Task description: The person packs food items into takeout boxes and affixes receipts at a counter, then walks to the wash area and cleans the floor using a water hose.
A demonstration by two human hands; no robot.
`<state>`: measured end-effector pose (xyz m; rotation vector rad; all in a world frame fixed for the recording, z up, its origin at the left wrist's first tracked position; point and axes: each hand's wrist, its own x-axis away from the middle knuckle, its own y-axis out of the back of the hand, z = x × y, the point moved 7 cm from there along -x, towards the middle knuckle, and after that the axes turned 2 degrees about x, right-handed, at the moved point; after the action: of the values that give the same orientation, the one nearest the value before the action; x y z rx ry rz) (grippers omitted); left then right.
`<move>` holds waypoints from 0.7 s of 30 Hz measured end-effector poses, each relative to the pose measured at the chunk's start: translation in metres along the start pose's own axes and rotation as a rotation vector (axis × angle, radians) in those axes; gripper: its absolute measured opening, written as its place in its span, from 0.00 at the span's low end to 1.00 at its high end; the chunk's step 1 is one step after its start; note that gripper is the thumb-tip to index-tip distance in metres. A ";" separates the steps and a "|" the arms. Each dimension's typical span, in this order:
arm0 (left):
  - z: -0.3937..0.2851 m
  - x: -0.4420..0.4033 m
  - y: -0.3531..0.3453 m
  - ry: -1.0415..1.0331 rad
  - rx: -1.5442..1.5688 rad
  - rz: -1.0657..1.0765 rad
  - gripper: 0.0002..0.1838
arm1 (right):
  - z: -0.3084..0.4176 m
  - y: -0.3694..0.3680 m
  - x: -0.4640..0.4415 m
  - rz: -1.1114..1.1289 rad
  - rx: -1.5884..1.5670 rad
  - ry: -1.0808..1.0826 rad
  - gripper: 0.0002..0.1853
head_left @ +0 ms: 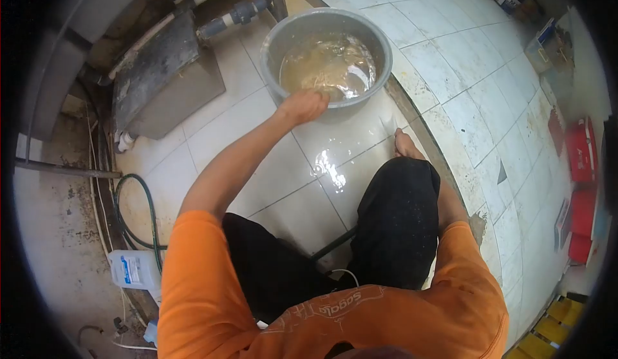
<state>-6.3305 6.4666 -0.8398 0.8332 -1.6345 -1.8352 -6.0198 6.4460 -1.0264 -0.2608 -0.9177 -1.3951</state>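
Note:
A round grey basin [273, 79] holds cloudy, brownish water [328, 66] with bright reflections. My left hand [306, 106] is closed over the basin's near rim, its fingertips partly hidden at the inner side. Beyond my right knee, my right hand [407, 144] is low over the floor, to the right of the basin and apart from it. Its fingers look drawn together, with a pale, blurred shape [390, 125] at their tips that I cannot make out. My leg hides part of the right forearm.
Wet tiles [331, 172] lie under the basin, with a raised tiled ledge [450, 69] on the right. A grey box [170, 88] with pipes [238, 14] stands left. A green hose [122, 214] and white jug [134, 269] are lower left. Red containers [582, 153] stand far right.

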 end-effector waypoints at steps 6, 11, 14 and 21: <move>-0.003 0.071 0.001 0.038 0.086 0.212 0.07 | 0.033 -0.006 -0.020 0.147 0.121 0.012 0.29; -0.011 0.145 0.007 0.075 0.053 0.119 0.09 | 0.070 -0.026 -0.039 0.206 0.266 0.116 0.25; -0.026 0.201 0.015 0.121 0.032 0.141 0.09 | 0.090 -0.035 -0.044 0.188 0.235 0.140 0.26; -0.029 0.270 0.029 0.077 0.126 0.159 0.12 | 0.160 -0.074 -0.060 0.163 0.315 0.268 0.28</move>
<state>-6.4879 6.2441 -0.8383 0.7923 -1.7294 -1.5871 -6.1457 6.5791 -0.9900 0.0876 -0.8566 -1.0865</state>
